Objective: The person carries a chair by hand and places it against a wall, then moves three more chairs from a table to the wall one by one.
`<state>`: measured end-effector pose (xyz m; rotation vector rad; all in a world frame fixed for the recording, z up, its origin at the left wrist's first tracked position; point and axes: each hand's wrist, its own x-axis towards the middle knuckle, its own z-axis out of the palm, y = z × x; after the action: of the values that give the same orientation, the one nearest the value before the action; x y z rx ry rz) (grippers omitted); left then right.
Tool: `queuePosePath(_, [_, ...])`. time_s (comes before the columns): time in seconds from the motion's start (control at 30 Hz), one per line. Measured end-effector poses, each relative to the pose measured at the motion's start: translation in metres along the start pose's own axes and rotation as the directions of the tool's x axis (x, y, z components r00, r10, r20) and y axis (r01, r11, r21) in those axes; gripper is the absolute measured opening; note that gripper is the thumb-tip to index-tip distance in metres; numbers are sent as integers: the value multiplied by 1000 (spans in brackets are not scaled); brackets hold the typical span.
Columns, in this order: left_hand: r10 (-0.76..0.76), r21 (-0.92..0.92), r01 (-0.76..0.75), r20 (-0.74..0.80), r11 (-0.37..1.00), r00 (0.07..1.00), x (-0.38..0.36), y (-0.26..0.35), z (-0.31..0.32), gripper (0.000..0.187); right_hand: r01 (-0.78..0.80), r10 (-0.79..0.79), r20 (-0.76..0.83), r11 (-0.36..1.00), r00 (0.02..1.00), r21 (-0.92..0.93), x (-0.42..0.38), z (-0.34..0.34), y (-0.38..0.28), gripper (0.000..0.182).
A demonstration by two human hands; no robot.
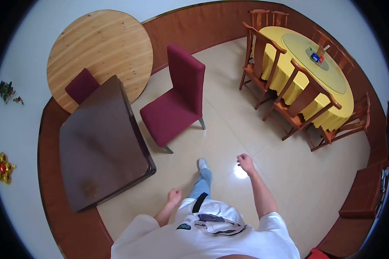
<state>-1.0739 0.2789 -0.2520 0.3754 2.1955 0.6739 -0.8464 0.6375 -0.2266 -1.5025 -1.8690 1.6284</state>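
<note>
Far left of the chair, on the wall, are a gold balloon flower [4, 168] and, above it in view, a green sprig [6, 90]. Next comes the dark table [103, 146], left of the chair; a wooden disc [112, 47] stands upright behind it, with a maroon pad [83, 85] showing between the two. The chair [173, 105], maroon and high-backed, stands upright on the pale floor [229, 134], ahead of my hands and touching neither. My left hand [174, 196] is loosely clenched, on the near side of the chair, apart from it and from the dark table. My shoe [203, 164] shows just nearer than the chair. My right hand [245, 163] is also loosely curled, near and to the right of the chair. I cannot tell whether either hand encloses anything. Well right of the chair is the yellow-clothed table [270, 64], ringed by wooden chairs [304, 97]; its glass turntable [298, 45] bears small blue and red items [315, 57]. A brown cabinet [361, 192] stands farthest right.
</note>
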Motion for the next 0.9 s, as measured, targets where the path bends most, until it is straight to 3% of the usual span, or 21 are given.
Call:
queuePosePath(0.1, [174,-72,-183,-107,981,979,115,54,-4,24,25,22,198,972,980,-235,61,12,-10,31])
queuePosePath(0.17, [222,-43,-230,-140,972,965,164,140,-31,25,-178,181,124,983,976,-41,72,12,-19,30])
queuePosePath(0.2, [386,9,-400,-282,917,878,191,176,-38,25,-281,282,111,959,953,-19,76,9,-14,31])
queuePosePath(0.23, [463,123,-447,-217,886,859,203,233,-61,24,-379,376,103,926,921,1,83,2,-2,31])
queuePosePath(0.27, [540,-15,-571,-306,821,784,213,280,-74,25,-428,432,106,902,896,-61,87,-4,18,32])
queuePosePath(0.3, [528,-90,-589,-350,803,774,214,334,-90,29,-469,482,106,874,870,-123,91,-13,34,32])
queuePosePath(0.43, [400,-46,-447,-370,893,838,247,481,-125,54,-710,710,-34,701,704,-65,90,-48,71,29])
queuePosePath(0.5, [363,-39,-405,-369,914,856,255,536,-127,63,-706,707,-36,698,706,-123,99,-66,85,29])
queuePosePath(0.6, [298,-11,-328,-393,945,870,287,596,-110,81,-430,498,75,808,864,-403,131,-84,98,29])
queuePosePath(0.67, [218,-2,-239,-403,971,889,317,628,-97,99,-245,381,180,825,907,-510,168,-100,100,29])
queuePosePath(0.73, [105,4,-114,-406,993,908,339,657,-86,102,-64,273,297,825,915,-561,215,-123,98,30])
queuePosePath(0.77, [21,28,-12,-384,1000,923,349,668,-81,104,41,210,361,814,909,-579,243,-137,95,30])
queuePosePath(0.8, [-8,139,86,-486,987,874,360,673,-74,107,171,128,437,796,891,-581,273,-152,90,30])
queuePosePath(0.83, [-48,102,116,-507,988,861,365,678,-77,107,311,31,515,766,856,-563,304,-167,83,30])
queuePosePath(0.9, [-150,-99,122,-384,988,911,369,678,-92,107,608,-203,672,655,712,-448,372,-198,64,31])
